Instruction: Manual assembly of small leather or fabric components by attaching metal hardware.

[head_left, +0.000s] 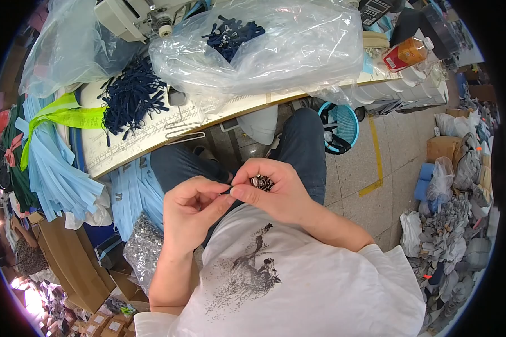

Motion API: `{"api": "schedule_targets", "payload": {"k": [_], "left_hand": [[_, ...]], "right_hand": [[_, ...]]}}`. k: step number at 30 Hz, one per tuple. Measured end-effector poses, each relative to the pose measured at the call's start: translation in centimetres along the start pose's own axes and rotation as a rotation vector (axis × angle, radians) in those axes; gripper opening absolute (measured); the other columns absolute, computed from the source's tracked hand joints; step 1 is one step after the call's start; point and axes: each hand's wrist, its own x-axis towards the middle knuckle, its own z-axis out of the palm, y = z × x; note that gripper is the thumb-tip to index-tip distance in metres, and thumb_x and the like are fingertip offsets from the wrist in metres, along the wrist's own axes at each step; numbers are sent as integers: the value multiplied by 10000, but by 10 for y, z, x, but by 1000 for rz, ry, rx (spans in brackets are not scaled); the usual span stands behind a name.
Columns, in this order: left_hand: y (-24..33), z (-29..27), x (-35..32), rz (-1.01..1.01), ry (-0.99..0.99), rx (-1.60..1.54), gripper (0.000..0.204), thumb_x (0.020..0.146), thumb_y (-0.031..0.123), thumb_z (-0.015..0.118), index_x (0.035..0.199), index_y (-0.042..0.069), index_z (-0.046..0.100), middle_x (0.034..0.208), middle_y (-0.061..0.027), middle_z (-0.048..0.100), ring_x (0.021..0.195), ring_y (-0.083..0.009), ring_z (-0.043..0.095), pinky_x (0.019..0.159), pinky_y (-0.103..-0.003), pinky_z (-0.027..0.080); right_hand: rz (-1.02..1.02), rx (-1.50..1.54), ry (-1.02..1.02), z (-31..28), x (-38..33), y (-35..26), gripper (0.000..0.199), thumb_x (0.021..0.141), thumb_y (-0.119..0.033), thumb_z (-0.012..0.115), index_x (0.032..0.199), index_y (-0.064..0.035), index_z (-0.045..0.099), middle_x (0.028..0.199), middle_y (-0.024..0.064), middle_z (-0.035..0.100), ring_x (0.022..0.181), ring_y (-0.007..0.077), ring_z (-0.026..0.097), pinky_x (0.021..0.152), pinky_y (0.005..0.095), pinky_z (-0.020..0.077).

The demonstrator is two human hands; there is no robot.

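Observation:
My right hand (278, 188) is cupped over my lap and holds a small heap of dark metal pieces (262, 182) in the palm. Its thumb and forefinger meet the fingertips of my left hand (191, 209), and a thin dark cord end (226, 191) is pinched between the two hands. Both hands hover above my blue-jeaned knees, below the table's front edge. A pile of navy cords (132, 95) lies on the white worktable (152, 140), up and to the left of my hands.
A large clear plastic bag (264, 50) with more navy cords sits on the table beside a sewing machine (135, 17). Light blue fabric strips (56, 174) hang off the left. A teal basket (343, 123) and grey scraps (455, 224) stand at right; cardboard boxes at lower left.

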Motion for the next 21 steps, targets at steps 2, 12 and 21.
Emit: {"api": "schedule_targets", "payload": {"k": [2, 12, 21], "left_hand": [[1, 1, 0, -7, 5, -15, 192, 774, -95, 722, 922, 12, 663, 772, -23, 629, 639, -64, 588, 543, -183, 458], [4, 2, 1, -64, 48, 77, 178, 784, -70, 727, 904, 3, 618, 759, -27, 642, 624, -56, 580, 544, -178, 458], [0, 1, 1, -18, -10, 61, 162, 816, -107, 682, 922, -2, 620, 807, -17, 646, 679, -16, 568, 558, -144, 429]], "right_hand": [[3, 11, -19, -1, 0, 3, 123, 873, -97, 706, 933, -7, 647, 814, -13, 590, 747, 41, 518, 648, 202, 427], [-168, -99, -6, -2, 1, 11, 136, 861, -85, 712, 972, -17, 674, 849, 31, 632, 765, 92, 576, 669, 231, 454], [-365, -360, 100, -2, 3, 15, 147, 816, -59, 721, 959, -58, 689, 817, 53, 617, 679, 143, 576, 578, 251, 450]]}}
